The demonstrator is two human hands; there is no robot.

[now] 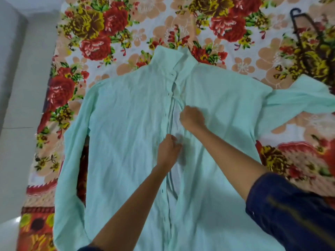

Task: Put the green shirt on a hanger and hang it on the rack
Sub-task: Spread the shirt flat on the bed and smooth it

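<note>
— Mint-green cotton, spread front up across the whole middle of the bed: that is the green shirt (126,124), collar pointing away from the camera, its front placket running straight down the centre.

— And the hands?

— Both sit on that placket. The left hand (167,150) has its fingers curled in, pinching the edge of the fabric about halfway down the front. The right hand (192,117) is just above it, closed like a fist around a fold of the other front panel. The two are near each other but apart.

— What else lies around?

— A floral bedsheet (112,29) with red and peach flowers under everything. One sleeve lies along the shirt's left side; the other stretches out toward the right edge. A dark hanger (301,22) lies on the sheet at the far right corner, well apart from the shirt and both hands. A grey tiled floor (21,78) runs along the left of the bed.

— Anything in the way?

— The right forearm, with a dark blue cuff (290,211), crosses over the shirt's lower right part.
</note>
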